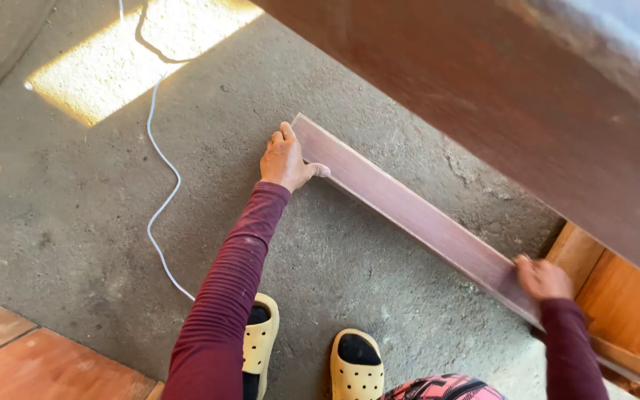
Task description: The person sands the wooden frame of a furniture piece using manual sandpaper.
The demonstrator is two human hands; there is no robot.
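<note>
Plank's [416, 216] far end hidden behind right hand [542, 278], big brown board [527, 96] blurred & cut off top/right.

No package, label, sign or screen shows anywhere in this view (from twelve o'clock round to six o'clock there is none to place or describe).
</note>
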